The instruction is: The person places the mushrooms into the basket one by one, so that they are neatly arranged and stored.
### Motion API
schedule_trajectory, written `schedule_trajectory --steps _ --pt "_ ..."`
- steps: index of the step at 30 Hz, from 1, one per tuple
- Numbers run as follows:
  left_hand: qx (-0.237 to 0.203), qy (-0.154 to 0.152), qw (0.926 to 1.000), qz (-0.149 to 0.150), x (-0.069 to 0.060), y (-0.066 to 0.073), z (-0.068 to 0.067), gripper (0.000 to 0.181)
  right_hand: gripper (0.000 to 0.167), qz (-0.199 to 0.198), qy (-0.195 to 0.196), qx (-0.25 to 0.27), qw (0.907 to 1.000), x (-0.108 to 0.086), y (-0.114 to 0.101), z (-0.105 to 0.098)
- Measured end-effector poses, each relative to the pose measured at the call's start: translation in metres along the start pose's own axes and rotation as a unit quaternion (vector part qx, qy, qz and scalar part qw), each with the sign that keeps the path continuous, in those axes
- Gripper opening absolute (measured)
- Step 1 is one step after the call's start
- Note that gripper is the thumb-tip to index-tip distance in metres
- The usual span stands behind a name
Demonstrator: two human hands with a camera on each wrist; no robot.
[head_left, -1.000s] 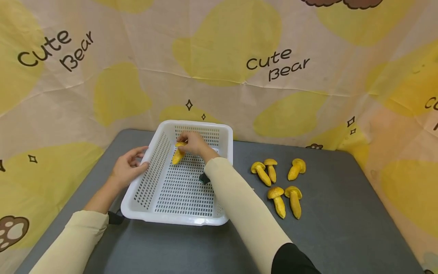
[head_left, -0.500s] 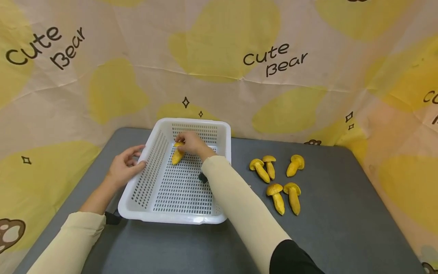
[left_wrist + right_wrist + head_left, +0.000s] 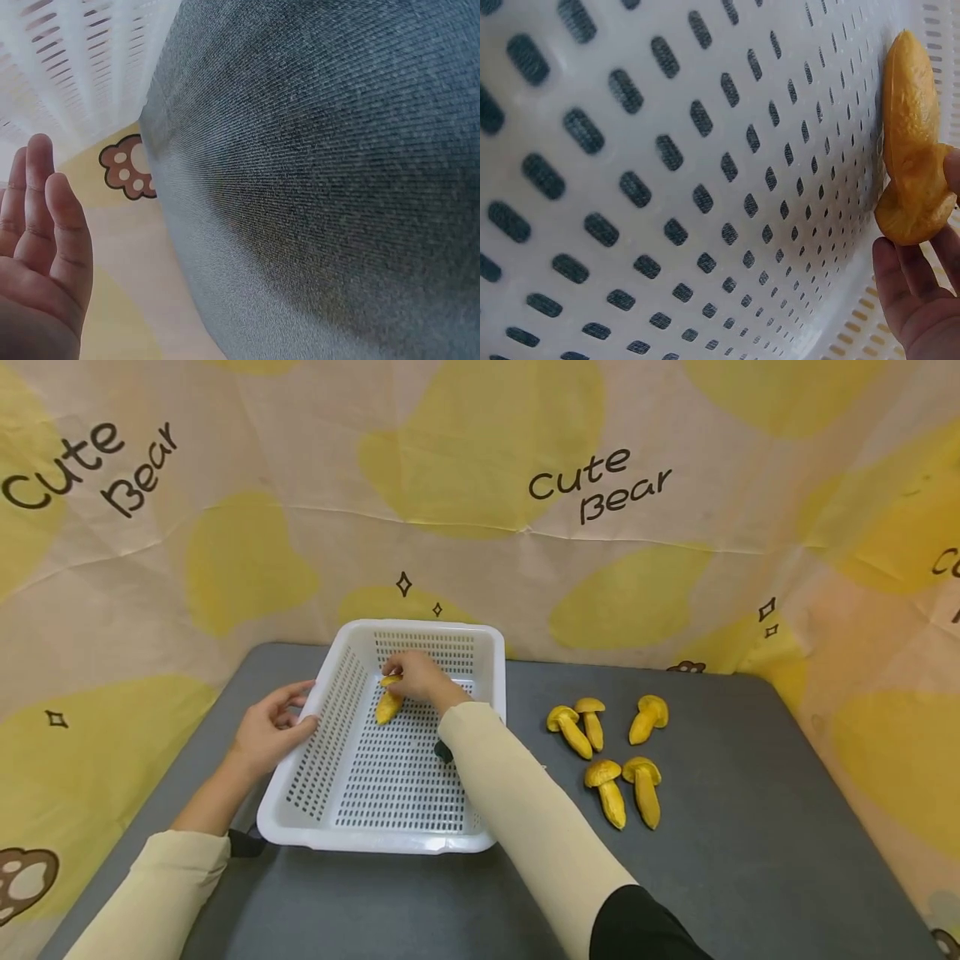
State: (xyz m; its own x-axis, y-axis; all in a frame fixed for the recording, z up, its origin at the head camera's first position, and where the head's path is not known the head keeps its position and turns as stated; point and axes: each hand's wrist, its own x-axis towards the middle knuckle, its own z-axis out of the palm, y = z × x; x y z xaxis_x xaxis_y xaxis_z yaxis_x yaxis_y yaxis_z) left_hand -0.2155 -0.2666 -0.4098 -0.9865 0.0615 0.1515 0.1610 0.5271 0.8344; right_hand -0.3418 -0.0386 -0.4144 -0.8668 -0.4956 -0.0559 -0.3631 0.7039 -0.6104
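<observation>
Yellow mushroom (image 3: 387, 707), centre-left of frame, is pinched by my right hand (image 3: 420, 677); my left hand (image 3: 268, 733), loose, touches the white basket (image 3: 375, 841).

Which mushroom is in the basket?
The mushroom gripped by the right hand inside the white basket; the five others visible lie on the table, to its right.
</observation>
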Motion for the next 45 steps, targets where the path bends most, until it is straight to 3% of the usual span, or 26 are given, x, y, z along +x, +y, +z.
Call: schedule_trajectory --steps 9,17,23,35,45 --pt "-0.011 -0.004 0.9999 -0.001 -0.001 0.006 0.0 0.054 0.032 0.024 0.003 0.016 0.9996 -0.003 -0.006 -0.006" --pt "-0.012 -0.001 0.9999 -0.007 -0.003 0.005 0.0 0.055 0.038 -0.022 0.01 0.066 0.9975 -0.008 -0.018 -0.021" --pt "0.0 0.004 1.0 0.004 -0.003 0.006 0.001 0.054 0.039 -0.037 0.019 0.071 0.9966 -0.012 -0.033 -0.039" --pt "0.009 0.001 0.9999 0.005 -0.002 0.005 0.002 0.054 0.038 -0.103 0.059 0.088 0.989 -0.043 -0.065 -0.081" --pt "0.021 0.006 0.9998 0.006 -0.003 0.009 0.003 0.054 0.035 -0.153 0.092 0.067 0.9817 -0.074 -0.066 -0.104"
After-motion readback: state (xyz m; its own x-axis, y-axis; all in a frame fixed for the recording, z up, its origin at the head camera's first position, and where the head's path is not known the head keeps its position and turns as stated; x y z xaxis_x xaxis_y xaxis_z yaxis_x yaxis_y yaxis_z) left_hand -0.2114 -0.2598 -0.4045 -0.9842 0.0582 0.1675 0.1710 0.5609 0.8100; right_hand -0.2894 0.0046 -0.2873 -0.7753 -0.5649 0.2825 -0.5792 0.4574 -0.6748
